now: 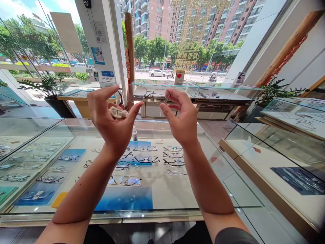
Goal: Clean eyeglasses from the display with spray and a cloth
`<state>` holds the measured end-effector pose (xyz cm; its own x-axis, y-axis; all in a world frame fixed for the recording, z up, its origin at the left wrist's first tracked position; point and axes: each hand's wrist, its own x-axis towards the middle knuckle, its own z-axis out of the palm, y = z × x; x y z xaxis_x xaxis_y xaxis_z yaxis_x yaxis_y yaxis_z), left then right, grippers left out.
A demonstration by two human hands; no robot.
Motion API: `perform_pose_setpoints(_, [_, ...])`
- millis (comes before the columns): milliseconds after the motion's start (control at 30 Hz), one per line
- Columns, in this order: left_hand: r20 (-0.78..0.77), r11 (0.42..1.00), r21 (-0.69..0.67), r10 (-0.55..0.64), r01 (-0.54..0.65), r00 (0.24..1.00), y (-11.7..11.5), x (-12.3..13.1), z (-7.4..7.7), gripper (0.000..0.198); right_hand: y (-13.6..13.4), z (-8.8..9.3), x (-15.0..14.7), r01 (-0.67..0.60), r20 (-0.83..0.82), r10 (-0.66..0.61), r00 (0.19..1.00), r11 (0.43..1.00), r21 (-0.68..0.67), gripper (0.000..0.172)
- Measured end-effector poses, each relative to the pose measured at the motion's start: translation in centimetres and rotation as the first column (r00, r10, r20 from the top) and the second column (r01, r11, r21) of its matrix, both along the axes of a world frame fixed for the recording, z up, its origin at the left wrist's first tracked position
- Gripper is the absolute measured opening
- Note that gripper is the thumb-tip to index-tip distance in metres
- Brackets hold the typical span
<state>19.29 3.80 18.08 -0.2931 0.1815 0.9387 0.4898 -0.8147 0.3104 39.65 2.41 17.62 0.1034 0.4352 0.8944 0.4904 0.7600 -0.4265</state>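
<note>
A pair of thin-framed eyeglasses (149,93) is held up in front of me, above the glass counter, its lenses side by side. The thumb and fingers of my right hand (184,118) close on the frame's right end. Crumpled in the palm of my left hand (109,117) is a pale cloth (118,113), with the lower fingers curled round it. That hand's index finger and thumb are spread apart beside the left lens. Whether they touch the frame I cannot tell.
Below my arms a glass display counter (175,200) holds rows of eyeglasses, blue cards and a small bottle (134,134). Another glass case (276,142) stands at the right. Farther off are low display cases (165,84), potted plants and large windows onto a street.
</note>
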Motion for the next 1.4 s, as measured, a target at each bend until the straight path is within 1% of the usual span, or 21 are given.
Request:
perform_pose_setpoints(67, [0.013, 0.999, -0.020, -0.029, 0.029, 1.000, 0.2, -0.1, 0.1, 0.058, -0.2, 0.1, -0.1, 0.020, 0.006, -0.020, 1.000, 1.000, 0.021, 0.036])
perform_pose_setpoints(200, [0.022, 0.986, -0.081, -0.143, 0.144, 0.989, 1.4, -0.5, 0.0, 0.059, -1.0, 0.4, -0.3, 0.112, 0.032, -0.115, 0.993, 0.989, 0.094, 0.037])
perform_pose_setpoints(267, [0.020, 0.980, -0.107, -0.164, 0.165, 0.986, 2.0, -0.5, -0.1, 0.062, -1.3, 0.5, -0.5, 0.142, 0.032, -0.147, 0.989, 0.982, 0.124, 0.038])
perform_pose_setpoints(400, [0.004, 0.978, -0.137, -0.157, 0.156, 0.988, 2.6, -0.5, -0.4, 0.065, -1.5, 0.4, -0.7, 0.167, 0.030, -0.173, 0.984, 0.974, 0.157, 0.040])
perform_pose_setpoints(533, [-0.003, 0.977, -0.120, -0.179, 0.177, 0.984, 2.5, -0.5, -0.4, 0.066, -1.4, 0.3, -0.6, 0.192, 0.047, -0.204, 0.978, 0.965, 0.179, 0.042])
perform_pose_setpoints(700, [-0.008, 0.992, -0.082, -0.099, 0.098, 0.995, 2.1, -0.3, -0.2, 0.065, -1.3, 0.3, -0.5, 0.198, 0.071, -0.215, 0.974, 0.960, 0.200, 0.040])
perform_pose_setpoints(767, [0.006, 0.993, -0.072, -0.088, 0.088, 0.996, 1.9, -0.1, -0.1, 0.064, -1.3, 0.3, -0.5, 0.200, 0.075, -0.218, 0.973, 0.959, 0.199, 0.041])
perform_pose_setpoints(900, [0.028, 0.993, -0.074, -0.094, 0.096, 0.995, 1.7, 0.1, -0.1, 0.063, -1.4, 0.3, -0.7, 0.213, 0.078, -0.231, 0.970, 0.958, 0.192, 0.043])
perform_pose_setpoints(1100, [0.024, 0.984, -0.151, -0.094, 0.097, 0.995, 1.6, -0.1, -0.1, 0.065, -1.7, 0.4, -0.8, 0.237, 0.071, -0.249, 0.966, 0.961, 0.143, 0.041])
perform_pose_setpoints(1300, [0.052, 0.977, -0.182, -0.104, 0.112, 0.993, 1.3, -0.2, 0.0, 0.066, -1.8, 0.5, -0.8, 0.182, 0.029, -0.186, 0.982, 0.979, 0.090, 0.034])
perform_pose_setpoints(1400, [0.040, 0.981, -0.171, -0.088, 0.094, 0.995, 1.2, -0.3, 0.0, 0.065, -1.7, 0.6, -0.8, 0.174, 0.023, -0.176, 0.984, 0.982, 0.075, 0.030])
